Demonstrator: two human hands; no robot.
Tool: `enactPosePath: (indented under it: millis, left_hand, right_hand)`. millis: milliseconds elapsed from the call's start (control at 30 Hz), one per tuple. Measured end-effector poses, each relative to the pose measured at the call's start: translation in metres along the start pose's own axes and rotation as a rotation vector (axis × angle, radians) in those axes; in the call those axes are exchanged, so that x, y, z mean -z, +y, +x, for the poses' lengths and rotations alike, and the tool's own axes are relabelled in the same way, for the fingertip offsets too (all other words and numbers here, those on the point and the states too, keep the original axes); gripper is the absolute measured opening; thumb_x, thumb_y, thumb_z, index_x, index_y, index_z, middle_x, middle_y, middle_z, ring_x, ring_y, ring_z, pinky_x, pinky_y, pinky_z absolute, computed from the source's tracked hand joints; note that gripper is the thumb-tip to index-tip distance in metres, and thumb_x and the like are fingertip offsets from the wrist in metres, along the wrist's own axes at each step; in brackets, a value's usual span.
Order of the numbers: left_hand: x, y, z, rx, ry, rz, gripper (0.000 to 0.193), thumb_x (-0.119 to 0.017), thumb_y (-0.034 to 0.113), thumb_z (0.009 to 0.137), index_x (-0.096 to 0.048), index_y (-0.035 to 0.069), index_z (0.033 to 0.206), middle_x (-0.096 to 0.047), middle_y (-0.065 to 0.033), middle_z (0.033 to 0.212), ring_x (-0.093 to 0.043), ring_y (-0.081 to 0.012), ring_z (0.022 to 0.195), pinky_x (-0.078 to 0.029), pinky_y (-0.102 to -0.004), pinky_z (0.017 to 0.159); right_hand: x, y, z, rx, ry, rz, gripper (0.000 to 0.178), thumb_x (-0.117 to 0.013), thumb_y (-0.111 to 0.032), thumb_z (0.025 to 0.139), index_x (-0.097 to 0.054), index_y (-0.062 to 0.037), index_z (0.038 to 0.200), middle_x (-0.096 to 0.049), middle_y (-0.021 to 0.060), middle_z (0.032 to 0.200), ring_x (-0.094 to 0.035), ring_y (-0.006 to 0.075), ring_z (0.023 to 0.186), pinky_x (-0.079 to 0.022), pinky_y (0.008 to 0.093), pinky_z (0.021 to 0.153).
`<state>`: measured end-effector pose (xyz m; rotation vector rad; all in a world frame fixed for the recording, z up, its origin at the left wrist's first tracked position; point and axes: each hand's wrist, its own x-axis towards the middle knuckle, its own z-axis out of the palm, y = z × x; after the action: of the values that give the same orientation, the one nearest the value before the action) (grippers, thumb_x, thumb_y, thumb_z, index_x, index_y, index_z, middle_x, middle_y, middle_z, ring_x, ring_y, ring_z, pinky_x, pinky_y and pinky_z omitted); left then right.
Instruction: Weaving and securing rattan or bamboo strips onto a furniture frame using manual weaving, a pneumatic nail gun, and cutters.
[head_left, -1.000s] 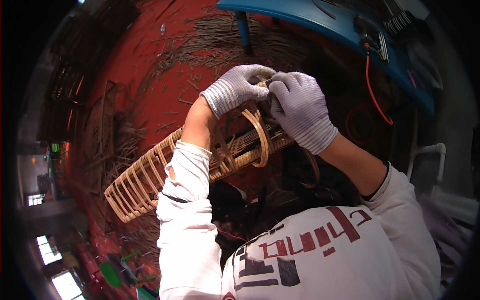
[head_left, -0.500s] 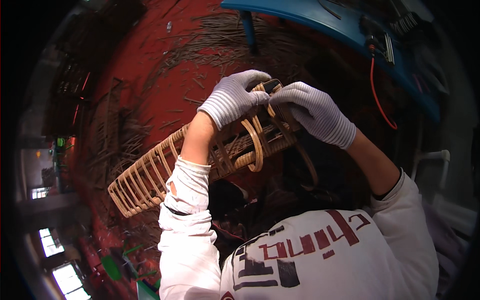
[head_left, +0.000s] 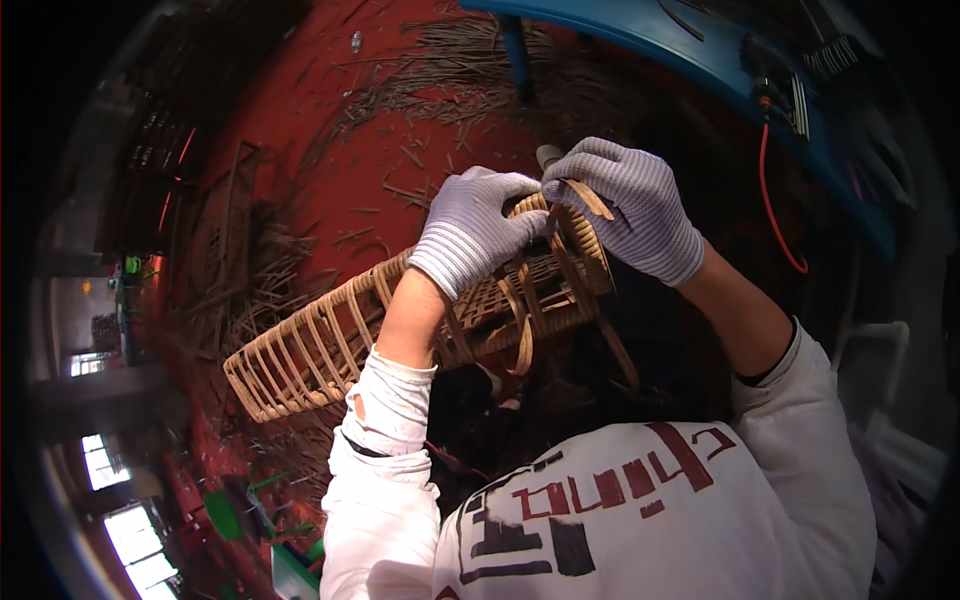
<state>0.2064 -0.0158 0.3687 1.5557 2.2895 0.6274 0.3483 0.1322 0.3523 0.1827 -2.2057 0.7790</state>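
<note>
A long, tan woven rattan frame (head_left: 312, 335) with evenly spaced wrapped bars slants across the middle, its right end raised under my hands. My left hand (head_left: 472, 222), in a white-and-grey striped knit glove, closes on the rim at that end. Just right of it, my gloved right hand (head_left: 640, 205) pinches a flat rattan strip (head_left: 590, 199), whose end sticks out over the fingers. Below my hands a loop of strip (head_left: 523, 340) hangs from the frame's side. A pale rounded end (head_left: 549, 156) of something shows behind the right fingers; I cannot tell what it is.
Rattan offcuts (head_left: 450, 75) litter the red floor (head_left: 300, 130). A blue table (head_left: 640, 35) at the far right carries a tool with a red hose (head_left: 766, 190) hanging down. A white chair-like frame (head_left: 880, 335) stands right; green objects (head_left: 224, 525) are lower left.
My right hand has moved slightly up and turned, and the strip's end now shows across its fingers. My left hand has shifted right and down along the rim. The loop hangs narrower.
</note>
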Motion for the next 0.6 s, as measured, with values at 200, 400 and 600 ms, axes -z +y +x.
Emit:
enactPosePath:
  millis: [200, 400, 600]
  left_hand:
    - [-0.007, -0.006, -0.001, -0.121, 0.020, 0.140, 0.038, -0.077, 0.035, 0.081, -0.074, 0.006, 0.105, -0.068, -0.0136, 0.085, -0.064, -0.0315, 0.084, -0.051, -0.0433, 0.078]
    - [-0.010, 0.007, -0.001, 0.059, 0.068, 0.184, 0.037, -0.075, 0.039, 0.082, -0.073, 0.008, 0.103, -0.069, -0.0132, 0.089, -0.067, -0.0309, 0.090, -0.053, -0.0423, 0.081]
    - [-0.022, 0.020, -0.011, 0.027, 0.342, -0.060, 0.034, -0.079, 0.024, 0.080, -0.071, 0.010, 0.109, -0.070, -0.0118, 0.104, -0.067, -0.0306, 0.095, -0.054, -0.0410, 0.089]
  right_hand:
    - [-0.017, 0.022, 0.023, -0.402, -0.011, 0.284, 0.018, -0.070, -0.017, 0.093, -0.072, -0.0020, 0.104, -0.070, 0.0139, 0.082, -0.070, 0.0183, 0.073, -0.056, 0.0326, 0.070]
    - [-0.048, 0.073, 0.026, -0.870, -0.341, 0.358, 0.032, -0.070, -0.032, 0.095, -0.075, -0.0007, 0.100, -0.071, 0.0056, 0.079, -0.062, 0.0121, 0.072, -0.052, 0.0307, 0.073]
    - [-0.061, 0.096, 0.006, -1.029, -0.419, 0.403, 0.040, -0.076, -0.039, 0.089, -0.077, -0.0007, 0.102, -0.074, 0.0073, 0.084, -0.064, 0.0126, 0.075, -0.053, 0.0318, 0.074]
